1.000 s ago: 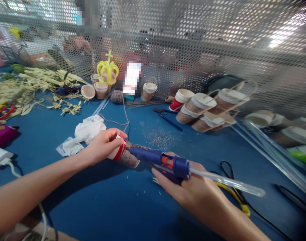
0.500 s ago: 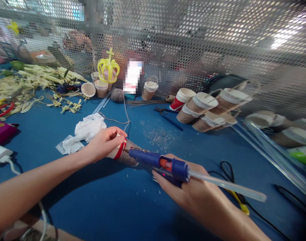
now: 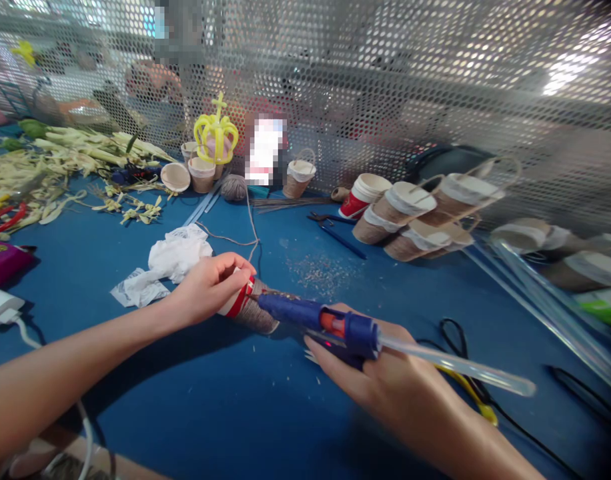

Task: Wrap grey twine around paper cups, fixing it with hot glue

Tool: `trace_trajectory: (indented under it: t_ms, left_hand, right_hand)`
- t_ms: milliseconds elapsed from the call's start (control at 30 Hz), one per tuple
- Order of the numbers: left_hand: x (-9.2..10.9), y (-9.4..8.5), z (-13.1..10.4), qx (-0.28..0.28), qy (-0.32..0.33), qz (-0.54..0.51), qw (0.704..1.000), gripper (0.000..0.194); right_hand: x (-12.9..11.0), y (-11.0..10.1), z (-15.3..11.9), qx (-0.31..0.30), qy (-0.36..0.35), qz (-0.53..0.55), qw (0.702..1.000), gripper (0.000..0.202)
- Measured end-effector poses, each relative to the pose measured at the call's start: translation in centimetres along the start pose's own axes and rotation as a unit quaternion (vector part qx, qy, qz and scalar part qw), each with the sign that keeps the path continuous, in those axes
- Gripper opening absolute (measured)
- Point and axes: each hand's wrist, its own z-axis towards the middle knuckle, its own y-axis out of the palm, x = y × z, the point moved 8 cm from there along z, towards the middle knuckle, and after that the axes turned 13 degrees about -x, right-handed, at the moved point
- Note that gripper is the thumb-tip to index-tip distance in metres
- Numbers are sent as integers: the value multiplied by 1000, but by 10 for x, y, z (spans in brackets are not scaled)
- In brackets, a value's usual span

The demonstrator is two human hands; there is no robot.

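Head view: left hand (image 3: 203, 287) has fingers closed on twine-wrapped cup (image 3: 258, 318), tilted over the worktop (image 3: 210, 413); right hand (image 3: 385, 373) has fingers wrapped round glue gun (image 3: 298, 312), nozzle (image 3: 253, 298) at the cup's red band (image 3: 237, 304).

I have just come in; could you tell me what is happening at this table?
A person's left hand holds a tilted paper cup, partly wrapped in gray twine. The right hand grips a blue glue gun, its nozzle at or near the cup by the twine's edge. A strand runs from a ball of twine toward the cup. Twine-covered cups sit farther right.
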Motion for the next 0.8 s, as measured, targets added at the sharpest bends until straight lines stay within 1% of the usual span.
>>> trace_trajectory:
  t_ms: [100, 133, 333, 400, 500, 633, 800]
  left_hand:
    - [1, -1, 0, 4, 6, 27, 1000, 18]
    - [1, -2, 0, 5, 7, 31, 999, 19]
    - [3, -1, 0, -9, 27, 43, 999, 18]
    - [3, 0, 0, -11, 30, 47, 998, 19]
    - [2, 1, -1, -16, 32, 35, 999, 18]
    - [2, 3, -1, -29, 45, 11, 998, 15]
    - [2, 3, -1, -26, 35, 24, 999, 16]
  right_hand:
    - [-2, 8, 0, -43, -9, -20, 999, 15]
    - [-2, 9, 0, -49, -10, -28, 998, 15]
    - [-2, 7, -1, -46, 5, -97, 994, 17]
    - [-3, 7, -1, -50, 1, -116, 992, 17]
    - [-5, 7, -2, -55, -12, -122, 991, 19]
    - [-5, 5, -2, -44, -22, -120, 992, 21]
    - [-7, 8, -1, -57, -24, -134, 989, 20]
